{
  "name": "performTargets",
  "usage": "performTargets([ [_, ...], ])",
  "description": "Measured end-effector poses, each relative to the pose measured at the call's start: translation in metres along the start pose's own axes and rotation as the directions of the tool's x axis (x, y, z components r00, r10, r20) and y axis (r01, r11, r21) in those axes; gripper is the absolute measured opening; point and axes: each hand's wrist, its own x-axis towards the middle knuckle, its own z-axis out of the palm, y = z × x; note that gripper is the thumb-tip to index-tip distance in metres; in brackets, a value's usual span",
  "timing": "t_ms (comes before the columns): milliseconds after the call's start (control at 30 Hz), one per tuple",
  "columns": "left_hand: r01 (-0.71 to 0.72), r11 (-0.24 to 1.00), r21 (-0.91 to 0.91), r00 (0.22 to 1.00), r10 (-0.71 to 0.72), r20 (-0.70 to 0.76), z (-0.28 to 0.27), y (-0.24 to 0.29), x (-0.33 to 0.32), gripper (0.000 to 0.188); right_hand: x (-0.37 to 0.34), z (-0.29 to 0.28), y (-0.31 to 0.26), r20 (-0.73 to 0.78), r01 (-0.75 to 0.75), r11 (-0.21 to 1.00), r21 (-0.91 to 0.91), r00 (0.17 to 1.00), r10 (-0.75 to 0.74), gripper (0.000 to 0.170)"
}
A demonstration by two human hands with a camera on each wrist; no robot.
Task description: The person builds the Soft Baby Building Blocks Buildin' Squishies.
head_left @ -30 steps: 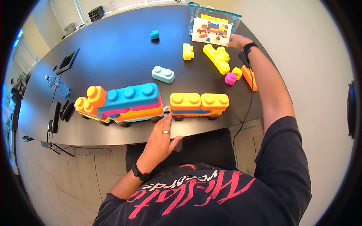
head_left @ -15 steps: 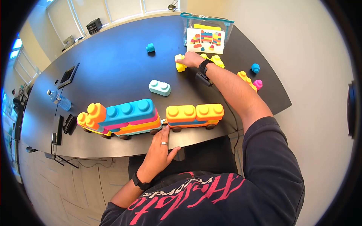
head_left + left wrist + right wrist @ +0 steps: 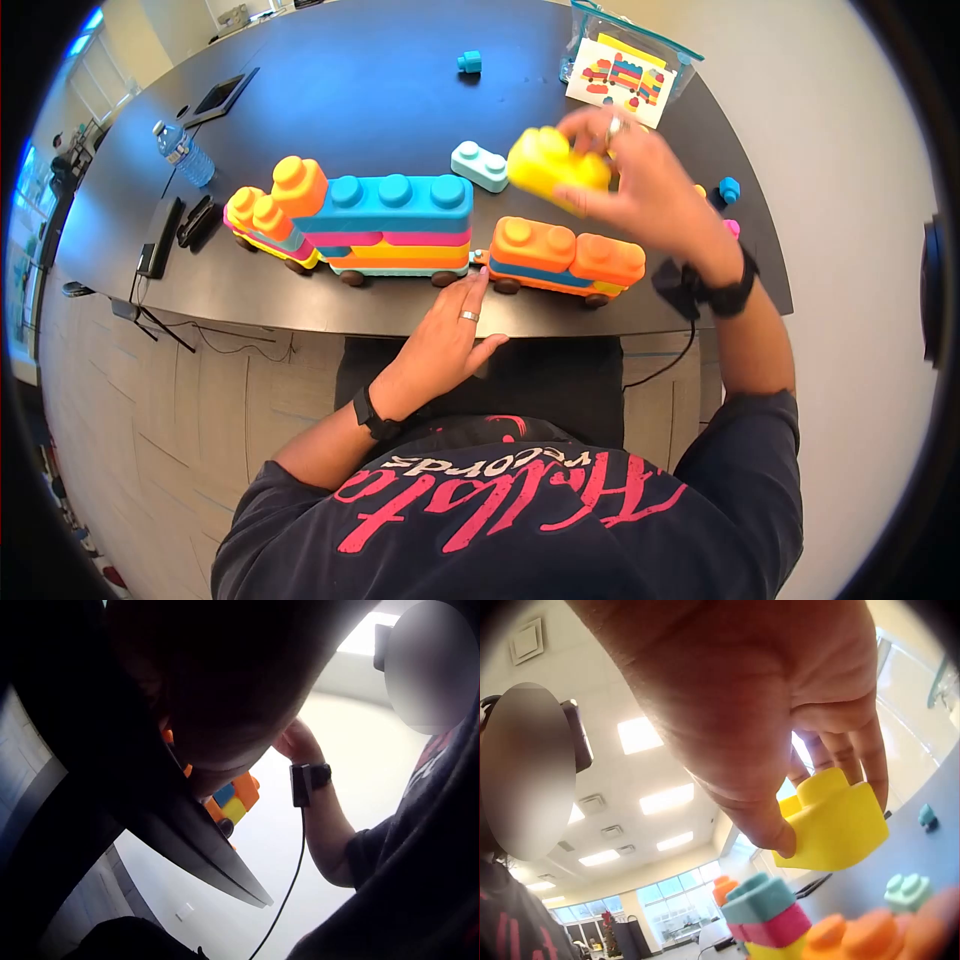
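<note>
My right hand holds a yellow toy block in the air, thumb on the near side and fingers on the far side. In the right wrist view, studs stand up from the yellow block. Below it is a wagon of orange blocks with blue among them, on dark wheels. My left hand rests at the table's near edge, its straight fingertips at the small hitch. Left of the hitch stands a longer train section of blue, pink, orange and yellow blocks.
A pale green block lies behind the train. Farther back are a teal block and a clear bag with a picture card. A blue block sits at the right. Left are a water bottle and dark cases.
My right hand went from beside the card to the yellow block, took hold of it and brought it nearer, above the orange wagon. The left hand stays by the hitch.
</note>
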Motion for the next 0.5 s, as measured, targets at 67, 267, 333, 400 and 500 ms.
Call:
performTargets([
  [67, -0.023, 0.999, 0.026, 1.000, 0.023, -0.012, 0.002, -0.001, -0.001, 0.085, -0.018, 0.010, -0.019, 0.085, -0.024, 1.000, 0.019, 0.996, 0.023, 0.043],
  [267, -0.029, 0.999, 0.030, 0.999, 0.029, -0.013, 0.002, -0.003, -0.002, 0.086, -0.033, 0.027, -0.018, 0.162, -0.062, 0.996, 0.071, 0.985, 0.050, 0.049],
  [333, -0.029, 0.999, 0.024, 0.999, 0.029, -0.013, 0.003, -0.003, -0.002, 0.086, -0.035, 0.026, -0.025, 0.194, -0.054, 0.999, 0.001, 0.980, 0.053, 0.057],
  [400, -0.029, 0.999, 0.017, 1.000, 0.029, -0.006, 0.003, -0.003, -0.003, 0.086, -0.038, 0.031, -0.026, 0.225, -0.051, 0.996, -0.066, 0.972, 0.065, 0.065],
  [500, -0.022, 1.000, -0.016, 1.000, 0.022, 0.009, 0.002, 0.000, 0.000, 0.086, -0.044, 0.043, -0.020, 0.189, -0.049, 0.991, -0.128, 0.979, 0.073, 0.073],
])
